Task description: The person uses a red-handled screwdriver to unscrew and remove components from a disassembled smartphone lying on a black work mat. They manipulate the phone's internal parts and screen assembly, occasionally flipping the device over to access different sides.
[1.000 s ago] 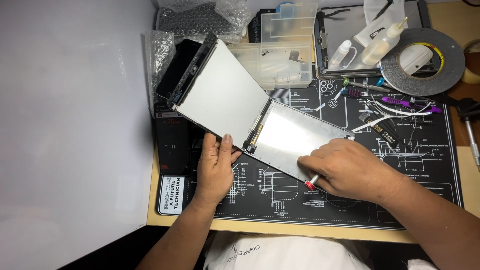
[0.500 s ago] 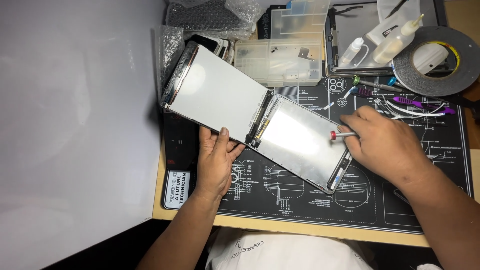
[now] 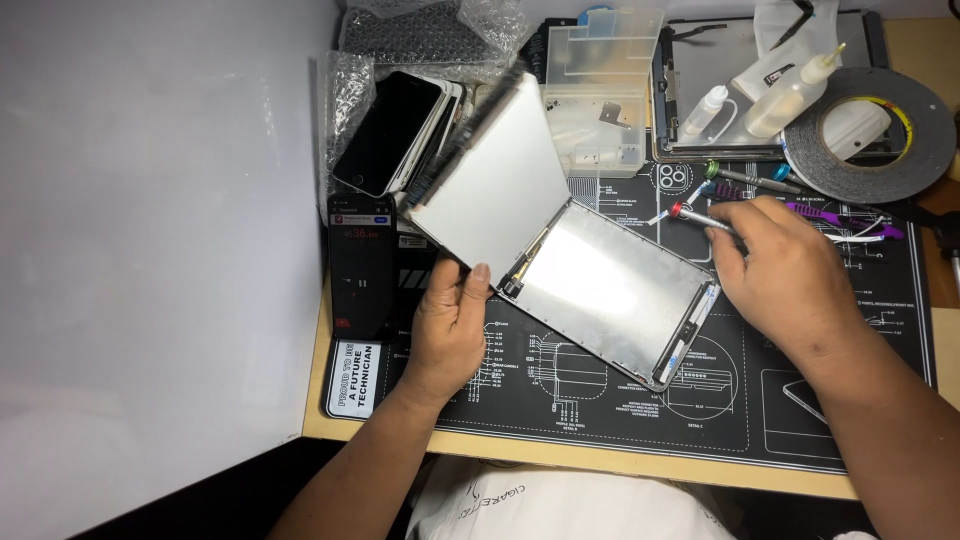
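An opened tablet lies on the black work mat (image 3: 800, 400). Its metal rear shell (image 3: 610, 290) rests flat, and the screen panel (image 3: 490, 165) is hinged up to the left, tilted on edge. My left hand (image 3: 455, 320) grips the panel's lower edge, thumb against its pale back. My right hand (image 3: 790, 275) is off the tablet's upper right side and holds a thin screwdriver (image 3: 690, 215) with a red collar, its tip pointing left over the mat.
A stack of phones (image 3: 395, 130) and bubble wrap lie at the back left. A black phone (image 3: 362, 265) with a lit display lies beside the mat. Behind are a clear parts box (image 3: 600, 90), squeeze bottles (image 3: 790, 95), a tape roll (image 3: 870, 135) and several loose tools (image 3: 750, 180).
My left hand has swung the screen panel up more steeply. My right hand has moved from the shell's near edge to its upper right, carrying the screwdriver.
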